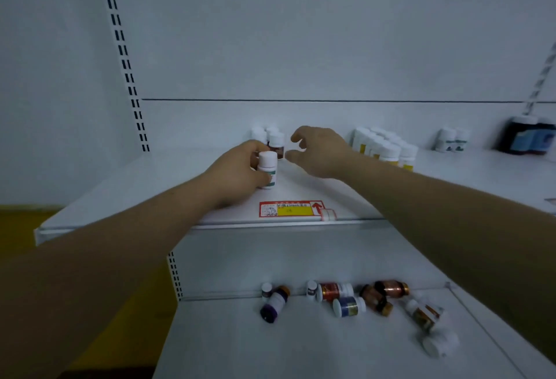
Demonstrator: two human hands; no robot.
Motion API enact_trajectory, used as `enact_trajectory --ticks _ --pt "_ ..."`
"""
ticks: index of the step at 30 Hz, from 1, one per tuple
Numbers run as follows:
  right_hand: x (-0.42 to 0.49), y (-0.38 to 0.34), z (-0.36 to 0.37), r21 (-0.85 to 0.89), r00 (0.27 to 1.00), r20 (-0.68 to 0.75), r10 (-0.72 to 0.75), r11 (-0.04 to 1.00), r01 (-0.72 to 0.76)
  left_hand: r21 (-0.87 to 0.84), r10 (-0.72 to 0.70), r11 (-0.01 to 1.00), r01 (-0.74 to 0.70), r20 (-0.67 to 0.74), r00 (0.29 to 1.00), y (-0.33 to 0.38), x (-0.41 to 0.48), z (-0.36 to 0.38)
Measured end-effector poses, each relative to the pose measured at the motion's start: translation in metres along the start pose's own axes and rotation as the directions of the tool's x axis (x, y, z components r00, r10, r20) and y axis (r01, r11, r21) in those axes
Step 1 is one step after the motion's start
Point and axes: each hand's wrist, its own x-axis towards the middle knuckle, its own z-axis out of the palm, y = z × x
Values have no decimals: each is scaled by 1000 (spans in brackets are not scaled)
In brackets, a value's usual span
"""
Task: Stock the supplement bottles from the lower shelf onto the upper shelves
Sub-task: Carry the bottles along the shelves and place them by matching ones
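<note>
Bottle, 1: smooth white plastic cylinder with a white cap and green-banded label, upright on the upper shelf, a flat white metal panel. The left hand grips it, fingers curled round its side. The right hand is empty, fingers loosely curved and apart, just beside the brown-label bottles at the back; their count is unclear. Yellow-label bottles: white, packed in rows, blurred, not countable. Green-label bottles: 2. Dark jars: blurred. Price tag: 1, red and yellow, at the shelf edge. Lower shelf: about 9 loose bottles, most lying down, in white, purple, red, blue and amber.
</note>
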Motion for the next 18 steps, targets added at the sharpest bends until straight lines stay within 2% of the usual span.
enact_trajectory --ticks 5,9,11,13,18 --pt "-80 56 -42 -71 981 -196 -2 997 -12 -57 81 995 -78 60 995 62 4 32" --pt "-118 134 -76 -128 969 -217 121 980 -151 -114 219 972 -206 117 969 127 3 90" --pt "-122 173 -89 -146 960 -167 225 957 -249 -113 236 969 -222 139 962 154 7 123" --pt "-122 218 -104 -189 948 -58 314 928 -320 -109 220 973 -205 143 965 182 17 161" --pt "-118 305 -129 -258 887 226 404 902 -345 -4 141 990 -142 147 979 228 50 231"
